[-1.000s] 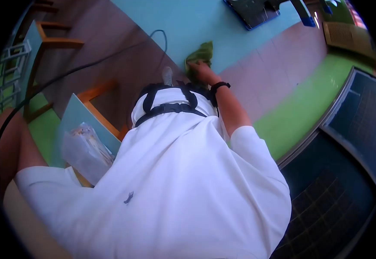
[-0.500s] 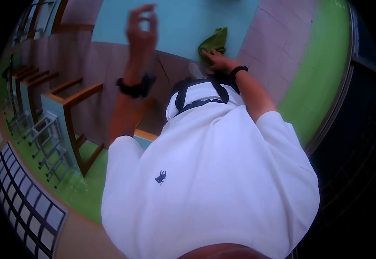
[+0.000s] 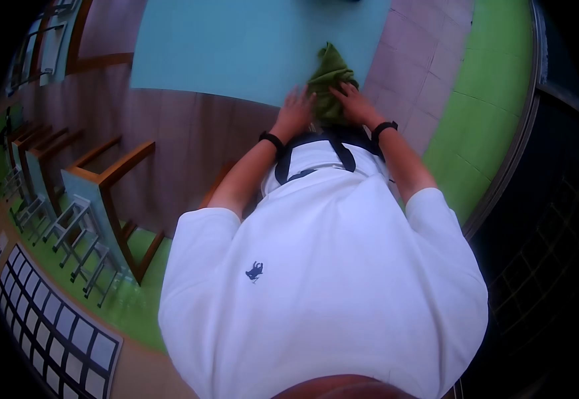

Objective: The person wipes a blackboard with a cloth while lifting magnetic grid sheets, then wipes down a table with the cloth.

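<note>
A crumpled green cloth (image 3: pixel 330 70) lies at the near edge of a light blue surface, its pointed end away from me. My right hand (image 3: pixel 356 105) is on the cloth's right side, its fingers bent over the fabric and gripping it. At the cloth's left edge is my left hand (image 3: pixel 294 113), fingers spread and pointing forward; contact with the fabric is hard to make out. Dark bands circle both wrists. The near end of the cloth drops toward my waist, partly hidden between the hands.
The light blue surface (image 3: pixel 223 50) stretches ahead. Wood-trimmed desks (image 3: pixel 113 169) and grey metal stools (image 3: pixel 70 216) stand to the left on green floor. Pale tiles (image 3: pixel 412 53) and a green strip (image 3: pixel 482 100) run along the right, beside a dark panel.
My left hand has come down from its raised position at the left to beside the cloth. The cloth is more bunched and nearer to me, with my right hand still on it.
</note>
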A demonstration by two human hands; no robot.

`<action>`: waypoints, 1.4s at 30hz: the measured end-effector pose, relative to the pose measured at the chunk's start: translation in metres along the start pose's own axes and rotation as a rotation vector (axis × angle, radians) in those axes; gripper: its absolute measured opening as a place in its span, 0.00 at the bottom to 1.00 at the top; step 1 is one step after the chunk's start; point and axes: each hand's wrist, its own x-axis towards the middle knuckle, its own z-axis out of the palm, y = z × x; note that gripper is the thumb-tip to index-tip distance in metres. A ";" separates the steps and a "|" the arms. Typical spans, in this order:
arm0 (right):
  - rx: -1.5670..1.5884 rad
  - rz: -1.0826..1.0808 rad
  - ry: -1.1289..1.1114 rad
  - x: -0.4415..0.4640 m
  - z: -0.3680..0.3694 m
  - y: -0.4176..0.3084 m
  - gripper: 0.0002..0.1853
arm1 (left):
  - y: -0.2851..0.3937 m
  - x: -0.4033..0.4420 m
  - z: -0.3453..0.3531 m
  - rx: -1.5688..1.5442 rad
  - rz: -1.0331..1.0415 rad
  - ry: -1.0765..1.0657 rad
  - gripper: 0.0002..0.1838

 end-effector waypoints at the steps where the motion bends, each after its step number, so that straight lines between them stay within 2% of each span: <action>1: 0.018 0.005 0.013 0.012 -0.006 -0.005 0.43 | -0.007 -0.002 -0.004 0.001 -0.004 -0.012 0.35; 3: 0.047 -0.021 0.052 0.039 -0.023 -0.015 0.43 | -0.025 0.002 -0.011 0.036 -0.099 0.159 0.34; 5: 0.102 0.002 0.044 0.067 -0.034 -0.031 0.42 | -0.029 -0.005 -0.020 -0.050 -0.130 0.136 0.35; 6: 0.107 -0.001 0.040 0.082 -0.029 -0.037 0.42 | -0.038 -0.004 -0.018 -0.002 -0.233 0.120 0.37; 7: 0.137 -0.056 0.155 0.096 -0.024 -0.044 0.42 | -0.050 -0.002 -0.015 0.047 -0.335 0.105 0.39; 8: 0.169 -0.110 0.268 0.106 -0.019 -0.052 0.42 | -0.060 -0.003 -0.013 0.084 -0.298 0.119 0.43; 9: 0.176 -0.115 0.262 0.110 -0.013 -0.062 0.42 | -0.063 -0.008 -0.018 0.084 -0.306 0.112 0.43; 11: 0.049 -0.208 0.052 0.119 -0.009 -0.079 0.42 | -0.066 -0.012 -0.043 -0.079 -0.246 0.176 0.46; 12: 0.166 -0.286 0.011 0.123 -0.004 -0.084 0.38 | -0.067 -0.017 -0.048 -0.079 -0.252 0.171 0.46; 13: 0.169 -0.290 0.008 0.125 0.006 -0.087 0.38 | -0.069 -0.022 -0.051 -0.135 -0.226 0.172 0.47; 15: 0.139 -0.470 -0.181 0.128 0.021 -0.095 0.32 | -0.074 -0.028 -0.042 -0.193 -0.207 0.177 0.48; 16: 0.092 -0.472 -0.207 0.122 0.025 -0.098 0.25 | -0.076 -0.034 -0.024 -0.252 -0.200 0.162 0.46; 17: 0.089 -0.477 -0.209 0.111 0.027 -0.095 0.25 | -0.080 -0.038 -0.007 -0.311 -0.193 0.151 0.45; 18: 0.057 -0.487 -0.068 0.097 0.032 -0.084 0.24 | -0.076 -0.039 -0.004 -0.311 -0.199 0.157 0.45; 19: 0.026 -0.499 0.076 0.082 0.034 -0.073 0.23 | -0.063 -0.038 -0.002 -0.224 -0.224 0.228 0.39; 20: 0.004 -0.442 0.094 0.064 0.032 -0.061 0.23 | -0.053 -0.036 0.001 -0.134 -0.244 0.295 0.34; 21: -0.017 -0.384 0.115 0.046 0.028 -0.047 0.23 | -0.046 -0.027 -0.004 -0.128 -0.244 0.298 0.34; 23: -0.119 -0.215 0.024 0.011 0.016 -0.021 0.23 | -0.030 -0.010 -0.018 -0.134 -0.091 -0.046 0.22; 24: -0.119 -0.215 0.020 -0.003 0.016 -0.014 0.23 | -0.022 -0.006 -0.011 -0.137 -0.092 -0.048 0.22; 26: -0.020 -0.198 -0.015 -0.018 0.011 0.005 0.24 | -0.015 0.019 0.005 -0.123 0.021 0.138 0.17; 27: -0.043 -0.198 -0.012 -0.014 0.002 0.005 0.24 | -0.017 0.035 0.003 -0.127 0.022 0.161 0.17; 29: 0.008 -0.006 -0.144 -0.010 -0.006 -0.010 0.26 | -0.014 0.054 0.003 -0.175 -0.138 0.135 0.19; 32: 0.090 0.000 -0.094 0.022 0.001 -0.016 0.29 | -0.045 0.063 -0.016 -0.153 -0.131 0.191 0.18; 34: 0.138 0.021 -0.094 0.050 -0.012 -0.023 0.30 | -0.072 0.072 -0.016 -0.319 -0.309 0.206 0.18; 37: 0.241 -0.001 -0.124 0.083 -0.024 -0.036 0.30 | -0.115 0.066 -0.010 -0.341 -0.432 0.317 0.19; 39: 0.261 -0.093 -0.142 0.103 -0.026 -0.047 0.31 | -0.134 0.051 -0.006 -0.327 -0.493 0.339 0.19; 40: 0.261 -0.102 -0.151 0.107 -0.026 -0.061 0.31 | -0.138 0.041 -0.005 -0.404 -0.610 0.303 0.18; 41: 0.245 -0.087 -0.080 0.110 -0.027 -0.072 0.32 | -0.137 0.034 -0.001 -0.493 -0.733 0.272 0.18; 42: 0.222 -0.070 -0.007 0.110 -0.030 -0.079 0.33 | -0.136 0.030 0.002 -0.512 -0.747 0.281 0.18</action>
